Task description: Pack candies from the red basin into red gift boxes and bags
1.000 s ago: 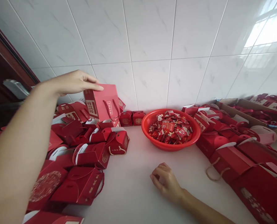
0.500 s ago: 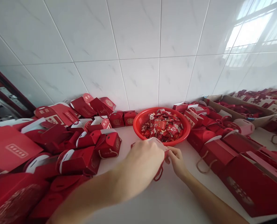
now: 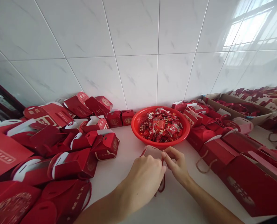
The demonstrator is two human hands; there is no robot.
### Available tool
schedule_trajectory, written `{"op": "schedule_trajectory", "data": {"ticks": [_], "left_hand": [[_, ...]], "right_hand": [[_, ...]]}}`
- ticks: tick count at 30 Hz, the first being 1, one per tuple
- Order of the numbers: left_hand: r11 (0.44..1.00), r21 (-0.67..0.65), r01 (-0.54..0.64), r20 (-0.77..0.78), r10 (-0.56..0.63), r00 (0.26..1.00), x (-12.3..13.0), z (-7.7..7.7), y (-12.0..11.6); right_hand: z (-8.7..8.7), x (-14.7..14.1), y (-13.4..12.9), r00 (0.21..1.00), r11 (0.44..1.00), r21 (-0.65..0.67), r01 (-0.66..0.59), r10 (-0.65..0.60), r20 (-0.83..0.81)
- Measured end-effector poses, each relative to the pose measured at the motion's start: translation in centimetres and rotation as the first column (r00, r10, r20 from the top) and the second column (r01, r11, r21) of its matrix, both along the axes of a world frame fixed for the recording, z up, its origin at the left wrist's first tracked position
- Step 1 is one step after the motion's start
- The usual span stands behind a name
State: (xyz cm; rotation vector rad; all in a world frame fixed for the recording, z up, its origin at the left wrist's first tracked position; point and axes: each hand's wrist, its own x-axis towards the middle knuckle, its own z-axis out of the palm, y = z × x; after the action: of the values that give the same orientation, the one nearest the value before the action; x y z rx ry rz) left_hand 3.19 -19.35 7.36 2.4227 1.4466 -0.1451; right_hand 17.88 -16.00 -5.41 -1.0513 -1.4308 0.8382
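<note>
A small red paper box (image 3: 153,151) with a pale inner flap stands on the white table, just in front of the candy basket. My left hand (image 3: 143,174) is curled over its near side and hides most of it; the fingertips are out of sight. At the box's right edge, my right hand (image 3: 177,161) pinches the card between thumb and forefinger. A dark red cord loop (image 3: 161,184) hangs from the box below my hands. Behind it sits a red plastic basket (image 3: 135,132) filled with red-wrapped candies (image 3: 163,126).
Many red gift boxes (image 3: 74,161) crowd the left side, some with flaps up. More red boxes (image 3: 250,183) with rope handles line the right. Beyond them a cardboard carton (image 3: 261,119) holds red items. A tiled wall (image 3: 138,74) rises behind the table.
My left hand has lowered slightly towards me and uncovers more of the pale flap. My right hand has shifted a little, still at the box's edge. The view has shifted slightly.
</note>
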Motion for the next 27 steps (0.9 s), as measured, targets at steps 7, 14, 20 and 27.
{"op": "schedule_trajectory", "data": {"ticks": [7, 14, 20, 27], "left_hand": [[0.995, 0.056, 0.083, 0.166, -0.091, 0.982, -4.5, 0.0, 1.2], [0.993, 0.096, 0.072, 0.09, -0.081, 0.993, -6.8, 0.7, 3.0], [0.997, 0.0, 0.076, 0.101, -0.076, 0.992, -7.5, 0.1, 3.5], [0.999, -0.008, 0.041, 0.1, -0.04, 0.994, -7.1, -0.1, 4.0]], "right_hand": [[0.7, 0.2, -0.6, 0.999, 0.993, 0.112, -0.044, 0.041, 0.035], [1.2, 0.6, -1.1, 0.993, 0.968, 0.243, -0.07, 0.044, 0.112], [0.7, 0.4, -1.2, 0.987, 0.946, 0.321, -0.055, 0.003, 0.161], [4.3, 2.6, -2.3, 0.961, 0.912, 0.405, -0.07, -0.046, 0.271]]}}
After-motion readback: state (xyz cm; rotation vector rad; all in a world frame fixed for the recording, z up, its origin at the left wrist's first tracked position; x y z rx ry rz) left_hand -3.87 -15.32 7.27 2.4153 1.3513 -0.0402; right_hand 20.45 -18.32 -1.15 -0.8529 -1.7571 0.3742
